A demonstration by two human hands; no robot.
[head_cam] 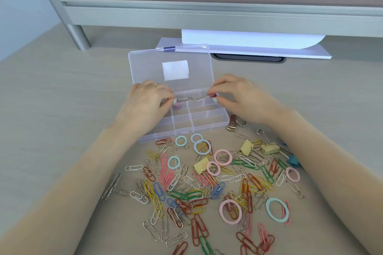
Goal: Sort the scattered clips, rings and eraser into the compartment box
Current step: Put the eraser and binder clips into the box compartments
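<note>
The clear compartment box point(209, 125) lies open on the desk, its lid point(145, 64) folded back. My left hand point(145, 101) pinches a small binder clip point(185, 99) over the box's back compartments; only its wire handle shows. Facing it, my right hand point(240, 97) pinches a red binder clip point(211, 95) by its body, wire handles pointing left. A pink item point(177, 106) lies in a compartment under the left fingertips. Loose coloured paper clips point(186, 194), pastel rings point(230, 211) and yellow binder clips point(269, 148) lie scattered in front of the box. I see no eraser.
A keyring with a brown fob point(231, 124) lies by the box's right side. A teal binder clip point(293, 160) sits at the pile's right. White paper sheets point(248, 41) and a metal shelf rail point(207, 14) with its leg point(79, 37) stand behind the box.
</note>
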